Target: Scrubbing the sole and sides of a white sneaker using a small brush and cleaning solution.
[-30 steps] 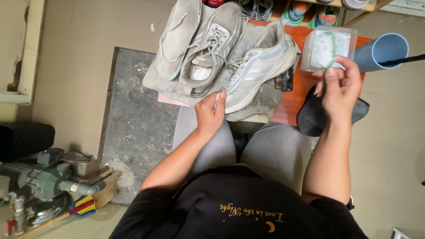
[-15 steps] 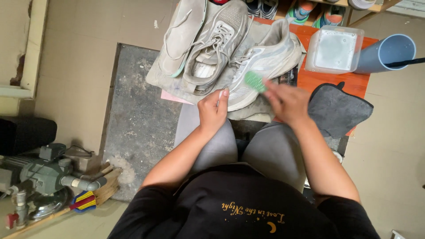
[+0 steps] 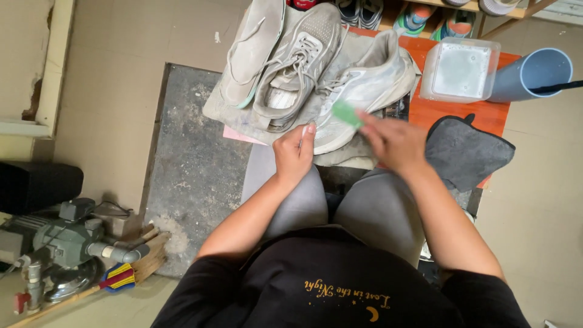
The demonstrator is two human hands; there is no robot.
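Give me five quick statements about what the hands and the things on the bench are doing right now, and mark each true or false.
1. The right hand holds a green brush against the grey sneaker. True.
2. The left hand rests at the toe of that sneaker. True.
3. The clear plastic tub is in the right hand. False: it stands on the orange bench top, apart from both hands.
4. The dark grey cloth is draped over the sneaker. False: it lies on the bench to the right of the right hand.
5. The blue-grey pipe lies beside the tub. True.
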